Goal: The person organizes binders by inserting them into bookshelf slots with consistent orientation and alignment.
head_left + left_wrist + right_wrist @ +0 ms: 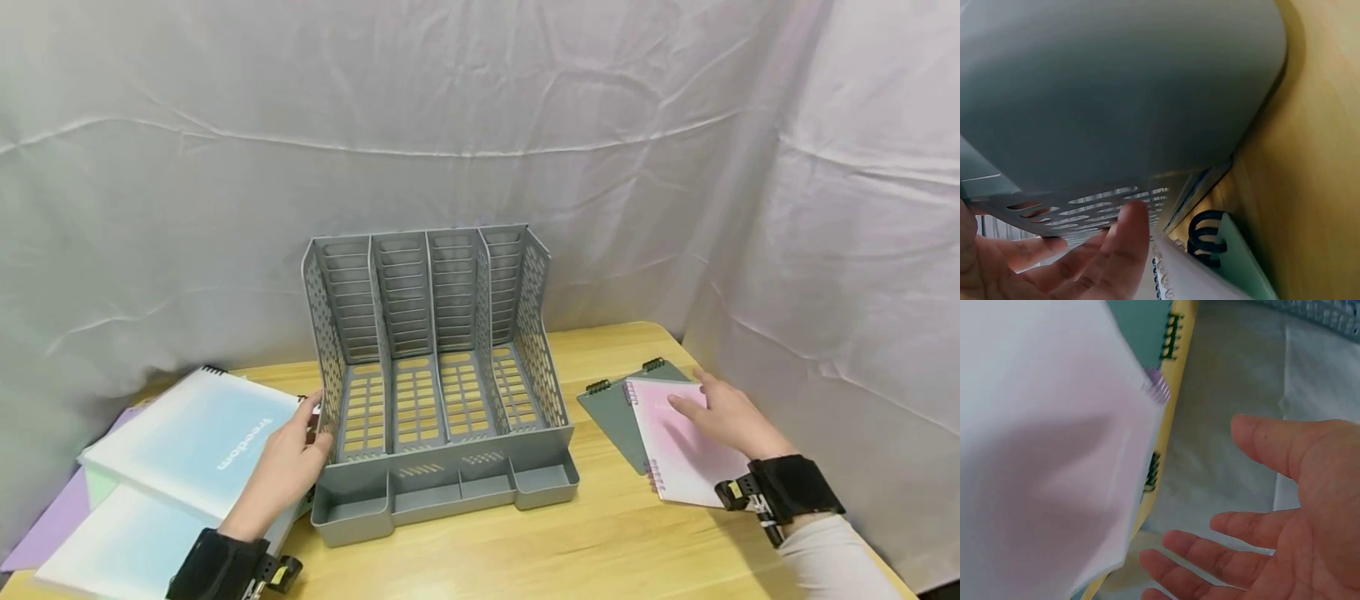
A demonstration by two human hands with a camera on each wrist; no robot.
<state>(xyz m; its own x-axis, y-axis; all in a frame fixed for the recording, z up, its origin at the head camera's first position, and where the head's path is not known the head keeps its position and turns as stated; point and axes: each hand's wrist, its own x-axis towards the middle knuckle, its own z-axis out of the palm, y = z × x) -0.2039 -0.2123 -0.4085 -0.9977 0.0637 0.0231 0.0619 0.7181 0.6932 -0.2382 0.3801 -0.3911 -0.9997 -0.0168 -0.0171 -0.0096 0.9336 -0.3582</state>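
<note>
A grey desk file organizer [442,446] stands in the middle of the table, its upright slots holding nothing. My left hand [288,458] holds its left side wall; in the left wrist view the fingers [1129,240] lie along the perforated outer face and the thumb passes behind the panel. At the right, my right hand [731,412] hovers over a pink spiral notebook [682,433] with fingers spread. The right wrist view shows that hand's palm with nothing in it. Beneath the pink notebook lie dark green spiral notebooks [611,417], partly covered.
Left of the organizer is an overlapping pile of blue-and-white notebooks [195,442], one lettered "Freedom", over a purple sheet [63,521]. Small trays [540,483] line the organizer's front. A grey curtain [450,108] hangs behind the wooden table [600,533] and on its right.
</note>
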